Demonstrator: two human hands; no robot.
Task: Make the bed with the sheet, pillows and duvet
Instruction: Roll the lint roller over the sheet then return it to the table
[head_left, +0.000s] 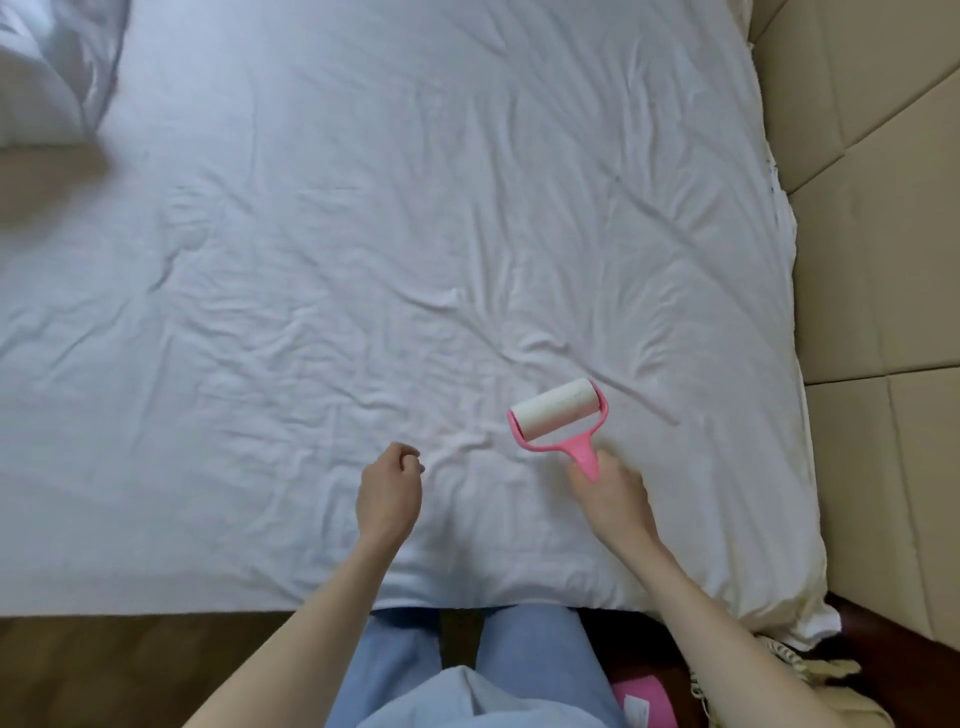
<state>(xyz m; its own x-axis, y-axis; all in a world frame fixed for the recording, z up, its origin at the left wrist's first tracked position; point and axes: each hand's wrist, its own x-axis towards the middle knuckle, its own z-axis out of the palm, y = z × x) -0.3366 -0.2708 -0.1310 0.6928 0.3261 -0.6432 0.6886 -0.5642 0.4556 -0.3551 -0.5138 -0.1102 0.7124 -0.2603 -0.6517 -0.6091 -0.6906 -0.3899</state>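
Note:
A white sheet (415, 234) covers the whole mattress and is creased, most of all near the front edge. My right hand (608, 493) grips the pink handle of a lint roller (558, 413), whose white roll lies on the sheet. My left hand (387, 491) hovers just above the sheet to the left of the roller, fingers curled and holding nothing. A white pillow or bunched duvet (47, 78) lies at the far left corner, partly out of view.
A tan padded headboard or wall panel (878, 260) runs along the bed's right side. Dark wood floor (130, 670) lies in front of the bed. A pink object (644, 701) and a beige tasselled cloth (789, 670) sit by my legs at the lower right.

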